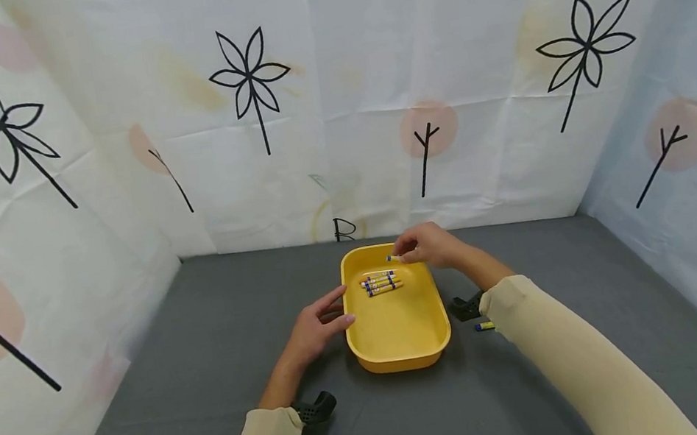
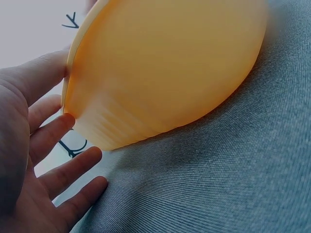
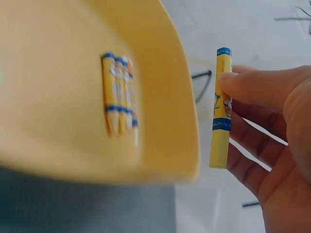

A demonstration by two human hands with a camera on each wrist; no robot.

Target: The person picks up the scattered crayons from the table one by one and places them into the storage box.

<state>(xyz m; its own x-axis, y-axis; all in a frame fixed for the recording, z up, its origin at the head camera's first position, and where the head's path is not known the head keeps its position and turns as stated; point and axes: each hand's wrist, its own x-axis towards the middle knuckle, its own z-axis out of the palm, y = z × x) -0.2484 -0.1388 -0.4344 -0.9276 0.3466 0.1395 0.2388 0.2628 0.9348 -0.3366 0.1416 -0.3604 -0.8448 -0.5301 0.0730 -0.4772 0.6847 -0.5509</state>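
A yellow tray (image 1: pixel 398 329) sat on the grey tabletop (image 1: pixel 207 356), and it held a small bundle of yellow crayons (image 1: pixel 381 283) with blue bands, lying side by side near its far end. The right hand (image 1: pixel 429 245) hovered over the tray's far rim, its thumb and fingers (image 3: pixel 252 87) pinched on one more yellow crayon (image 3: pixel 221 109) of the same kind, held above the rim. The left hand (image 1: pixel 318 322) rested against the tray's left wall, its fingers (image 2: pixel 53 131) straight and spread, touching the outside of the wall and gripping nothing. Another crayon (image 1: pixel 484 326) lay on the tabletop just right of the tray, beside the right forearm.
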